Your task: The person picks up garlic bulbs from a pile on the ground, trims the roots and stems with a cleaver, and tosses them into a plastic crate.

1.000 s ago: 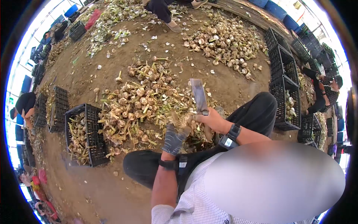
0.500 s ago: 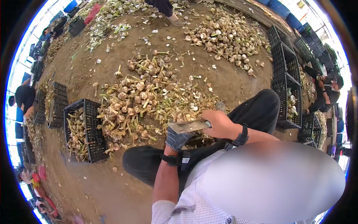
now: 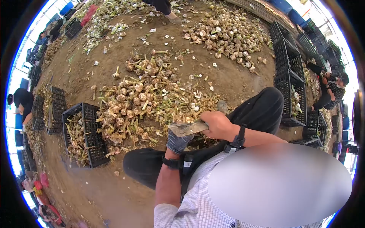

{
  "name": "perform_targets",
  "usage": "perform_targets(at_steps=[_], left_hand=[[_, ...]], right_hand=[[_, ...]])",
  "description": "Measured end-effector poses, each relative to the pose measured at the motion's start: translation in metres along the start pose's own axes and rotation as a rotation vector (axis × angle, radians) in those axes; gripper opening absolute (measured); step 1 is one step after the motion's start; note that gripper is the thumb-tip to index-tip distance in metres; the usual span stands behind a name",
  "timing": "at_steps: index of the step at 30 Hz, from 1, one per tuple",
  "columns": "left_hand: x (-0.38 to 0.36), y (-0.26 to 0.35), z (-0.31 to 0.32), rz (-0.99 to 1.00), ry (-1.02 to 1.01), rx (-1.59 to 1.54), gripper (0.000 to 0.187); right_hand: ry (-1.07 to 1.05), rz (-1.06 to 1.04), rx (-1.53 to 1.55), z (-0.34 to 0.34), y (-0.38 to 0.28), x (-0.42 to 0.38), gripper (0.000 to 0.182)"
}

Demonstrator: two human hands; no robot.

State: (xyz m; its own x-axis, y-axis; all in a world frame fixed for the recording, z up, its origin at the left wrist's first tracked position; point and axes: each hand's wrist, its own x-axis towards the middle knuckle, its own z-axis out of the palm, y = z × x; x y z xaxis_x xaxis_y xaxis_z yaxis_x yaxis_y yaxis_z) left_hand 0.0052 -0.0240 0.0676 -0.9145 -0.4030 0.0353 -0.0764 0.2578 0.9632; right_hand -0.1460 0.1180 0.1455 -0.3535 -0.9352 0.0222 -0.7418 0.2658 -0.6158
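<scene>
Bare dirt floor (image 3: pixel 83 76) running through the whole room, scattered with pale skins. A near pile (image 3: pixel 138 100) of stalked garlic is spreading just beyond the person's legs; a second, far pile (image 3: pixel 232 36) is lying to the right. Leafy scraps (image 3: pixel 108 32) are littering the far left. A black crate (image 3: pixel 96 138), part filled with garlic, is standing beside the near pile on the left; more crates (image 3: pixel 282 81) are lining the right. One co-worker (image 3: pixel 335 93) is sitting at the far right, another (image 3: pixel 23 100) is bending at the left edge; a third person's shoe (image 3: pixel 175 19) is showing at the far side.

The person is sitting with knees spread. Right hand (image 3: pixel 219 125) is clamping the knife, knuckles up, forearm coming in from the right. The knife (image 3: pixel 186 128) is lying flat-wise over the gloved left hand (image 3: pixel 178 143), blade pointing left. Left forearm is reaching up from near; its fingers are mostly hiding under the blade, so cannot tell whether they are gripping anything. Both wrists are wearing dark bands (image 3: pixel 173 163).
</scene>
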Motion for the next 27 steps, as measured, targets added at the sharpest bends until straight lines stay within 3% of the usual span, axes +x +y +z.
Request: perform_targets(at_steps=[5, 7, 8, 10, 11, 13, 14, 17, 20, 21, 22, 24, 27], left_hand=[[0.001, 0.008, -0.008, 0.063, -0.006, 0.143, 0.037], [0.008, 0.026, -0.01, -0.004, 0.062, 0.267, 0.037], [0.011, 0.037, -0.01, -0.037, 0.097, 0.331, 0.037], [0.004, 0.051, -0.015, 0.2, 0.206, 0.148, 0.036], [0.002, 0.053, -0.018, 0.3, 0.226, 0.145, 0.036], [0.003, 0.03, -0.024, 0.396, 0.232, 0.473, 0.037], [-0.004, 0.019, -0.021, 0.426, 0.219, 0.629, 0.038], [0.002, 0.027, -0.017, 0.19, 0.156, 0.311, 0.036], [0.006, 0.027, -0.017, 0.104, 0.113, 0.168, 0.034], [0.007, 0.026, -0.016, 0.088, 0.083, 0.12, 0.034], [0.008, 0.03, -0.016, 0.073, 0.055, 0.07, 0.035], [0.007, 0.029, -0.012, 0.135, 0.042, 0.122, 0.039], [0.003, 0.007, -0.004, 0.225, 0.028, 0.297, 0.041]], right_hand=[[0.047, -0.035, 0.036, 0.009, 0.004, 0.002, 0.025], [0.064, -0.053, 0.064, 0.016, 0.012, 0.003, 0.023], [-0.028, 0.099, -0.01, 0.019, 0.027, 0.005, 0.022], [-0.202, 0.409, -0.147, 0.025, 0.069, 0.004, 0.022], [-0.162, 0.453, -0.154, 0.033, 0.083, -0.009, 0.025], [-0.13, 0.477, -0.215, 0.028, 0.104, -0.013, 0.032], [-0.105, 0.45, -0.168, 0.033, 0.101, -0.016, 0.031], [-0.031, 0.422, 0.085, 0.007, 0.044, 0.003, 0.026], [0.068, 0.183, 0.062, 0.003, 0.018, 0.002, 0.017], [-0.056, 0.259, 0.028, -0.006, 0.003, 0.001, 0.024], [-0.05, 0.198, 0.028, -0.008, -0.003, -0.001, 0.025], [-0.034, 0.064, 0.016, -0.009, -0.011, -0.004, 0.027], [-0.02, 0.064, -0.01, -0.005, -0.011, -0.004, 0.027]])
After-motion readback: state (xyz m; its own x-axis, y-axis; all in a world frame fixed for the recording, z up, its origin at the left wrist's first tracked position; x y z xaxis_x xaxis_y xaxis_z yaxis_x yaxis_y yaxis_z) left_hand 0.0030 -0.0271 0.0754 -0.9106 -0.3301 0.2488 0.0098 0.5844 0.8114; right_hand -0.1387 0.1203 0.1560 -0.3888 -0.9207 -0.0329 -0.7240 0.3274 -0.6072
